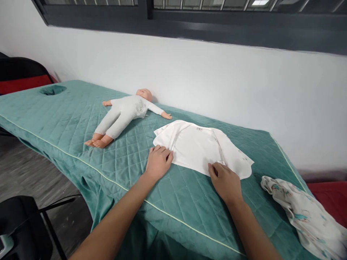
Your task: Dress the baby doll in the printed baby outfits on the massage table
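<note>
A small white baby shirt lies spread on the green quilted bed cover, its neck label toward the wall and its sides folded inward. My left hand has its fingers closed on the shirt's near left edge. Along the near edge, further right, my right hand pinches the cloth with curled fingers; the fingertips of both hands are partly hidden. Beyond my left hand a baby doll in a white body suit lies on its back, arms spread, head toward the wall.
The green quilted cover drapes over the bed's near edge and has a round hole at the far left. A crumpled printed cloth lies at the right. A white wall runs behind. A black chair stands at lower left.
</note>
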A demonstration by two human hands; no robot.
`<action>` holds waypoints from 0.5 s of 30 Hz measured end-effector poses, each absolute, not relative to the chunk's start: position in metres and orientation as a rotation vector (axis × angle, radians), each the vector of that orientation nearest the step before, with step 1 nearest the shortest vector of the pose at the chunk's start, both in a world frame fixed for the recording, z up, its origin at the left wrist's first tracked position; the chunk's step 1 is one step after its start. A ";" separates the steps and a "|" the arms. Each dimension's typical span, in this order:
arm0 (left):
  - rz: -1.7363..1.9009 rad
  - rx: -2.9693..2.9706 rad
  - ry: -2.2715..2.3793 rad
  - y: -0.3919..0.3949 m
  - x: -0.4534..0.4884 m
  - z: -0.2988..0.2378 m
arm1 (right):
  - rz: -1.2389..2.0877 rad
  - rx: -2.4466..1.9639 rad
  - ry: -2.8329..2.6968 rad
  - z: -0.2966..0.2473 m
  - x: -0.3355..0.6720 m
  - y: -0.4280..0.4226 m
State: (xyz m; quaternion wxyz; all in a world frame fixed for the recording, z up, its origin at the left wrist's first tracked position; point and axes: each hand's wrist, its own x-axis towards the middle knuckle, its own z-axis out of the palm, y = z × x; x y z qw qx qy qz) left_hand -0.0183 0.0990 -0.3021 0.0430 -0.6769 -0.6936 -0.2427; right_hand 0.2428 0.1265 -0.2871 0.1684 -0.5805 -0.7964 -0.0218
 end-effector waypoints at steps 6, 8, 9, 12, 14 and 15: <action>-1.087 -1.705 -2.365 0.121 -0.050 -0.310 | -0.085 -1.684 -2.279 -0.279 0.240 0.132; -1.068 -1.565 -2.465 0.135 -0.064 -0.310 | -0.086 -1.638 -2.272 -0.275 0.236 0.133; -1.019 -1.522 -2.515 0.142 -0.071 -0.310 | -0.082 -1.603 -2.268 -0.274 0.233 0.135; -0.857 -1.498 -2.628 0.163 -0.086 -0.307 | -0.025 -1.443 -2.287 -0.270 0.216 0.146; -0.792 -1.556 -2.651 0.176 -0.094 -0.306 | 0.037 -1.330 -2.346 -0.269 0.199 0.161; -0.776 -1.599 -2.647 0.183 -0.097 -0.306 | 0.068 -1.294 -2.393 -0.270 0.188 0.171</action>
